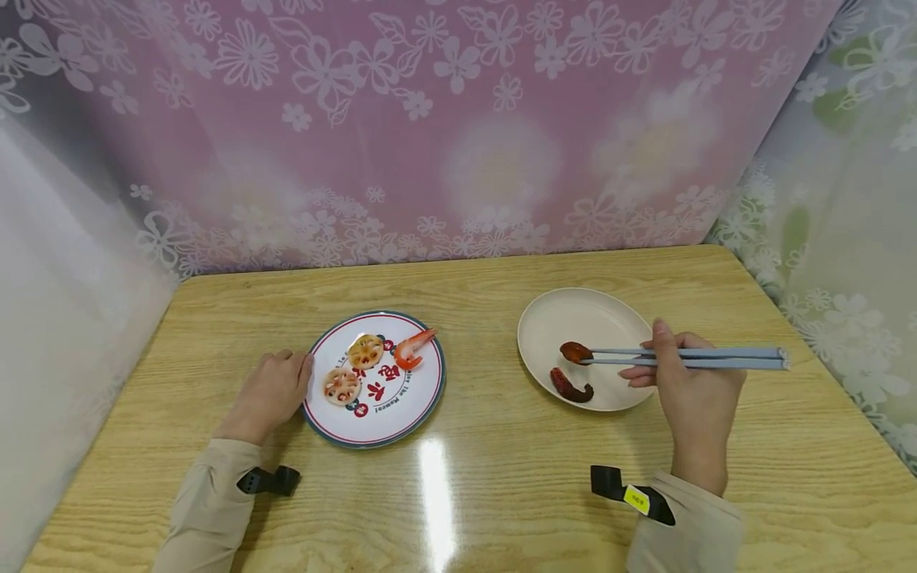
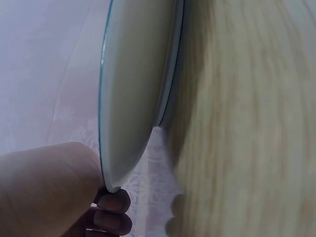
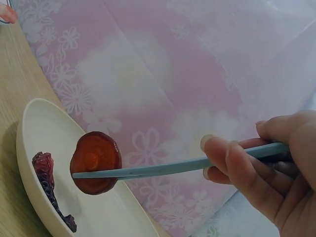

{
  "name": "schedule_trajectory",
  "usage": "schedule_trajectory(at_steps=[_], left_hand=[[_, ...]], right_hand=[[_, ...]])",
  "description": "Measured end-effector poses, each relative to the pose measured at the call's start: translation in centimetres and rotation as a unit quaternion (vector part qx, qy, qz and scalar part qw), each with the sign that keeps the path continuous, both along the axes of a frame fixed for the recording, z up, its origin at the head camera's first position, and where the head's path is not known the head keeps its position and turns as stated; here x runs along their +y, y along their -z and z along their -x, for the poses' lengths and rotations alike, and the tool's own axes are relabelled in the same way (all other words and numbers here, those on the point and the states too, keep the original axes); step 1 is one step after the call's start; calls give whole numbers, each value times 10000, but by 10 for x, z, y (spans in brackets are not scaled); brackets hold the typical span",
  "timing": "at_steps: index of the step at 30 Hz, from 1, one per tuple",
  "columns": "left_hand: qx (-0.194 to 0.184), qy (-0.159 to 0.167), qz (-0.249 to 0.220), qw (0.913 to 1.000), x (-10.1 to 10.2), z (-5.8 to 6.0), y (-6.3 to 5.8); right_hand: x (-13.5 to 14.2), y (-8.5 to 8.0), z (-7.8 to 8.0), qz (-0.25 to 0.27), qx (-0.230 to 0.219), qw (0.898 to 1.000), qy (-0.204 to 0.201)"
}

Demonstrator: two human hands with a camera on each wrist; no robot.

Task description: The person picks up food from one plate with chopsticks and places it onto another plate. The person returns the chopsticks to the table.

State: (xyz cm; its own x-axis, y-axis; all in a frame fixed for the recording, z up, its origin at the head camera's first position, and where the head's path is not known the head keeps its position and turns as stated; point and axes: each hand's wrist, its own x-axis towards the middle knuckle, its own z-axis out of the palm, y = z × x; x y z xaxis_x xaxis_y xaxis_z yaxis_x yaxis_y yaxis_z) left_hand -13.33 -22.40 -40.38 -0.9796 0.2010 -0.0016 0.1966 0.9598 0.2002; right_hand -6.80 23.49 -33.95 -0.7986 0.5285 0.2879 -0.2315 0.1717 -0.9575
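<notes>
My right hand [image 1: 684, 398] grips a pair of blue chopsticks [image 1: 688, 357]. Their tips pinch a glossy reddish-brown roundish food piece [image 3: 95, 163], raised over the cream plate [image 1: 537, 326]. On that plate lies a dark red curled piece [image 1: 571, 387] like an octopus tentacle. On the left, my left hand [image 1: 268, 395] holds the edge of a white plate [image 1: 401, 418] with a blue rim and red lettering. Thumb and fingers lie on either side of its rim in the left wrist view. This plate bears two lotus root slices [image 1: 342, 387] and a shrimp [image 1: 412, 350].
Both plates stand on a wood-grain table [image 1: 473, 477], with bare tabletop between them. A pink floral curtain [image 1: 430, 143] hangs along the back edge, and pale curtains [image 1: 860, 199] hang at the sides. Each wrist wears a black camera strap [image 1: 268, 481].
</notes>
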Motion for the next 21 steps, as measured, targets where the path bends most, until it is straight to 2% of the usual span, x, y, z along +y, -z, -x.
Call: schedule_trajectory(at_steps=[8,14,21], left_hand=[[27,25,-5,10000,1,0,-1],[62,36,52,10000,1,0,-1],[67,57,176,9998,0,0,-1]], right_hand=[[-7,0,4,112,474,9988,-96],[-12,1,8,-336,164,9992,-129],[-23,-3,9,-299,50,9993,-200]])
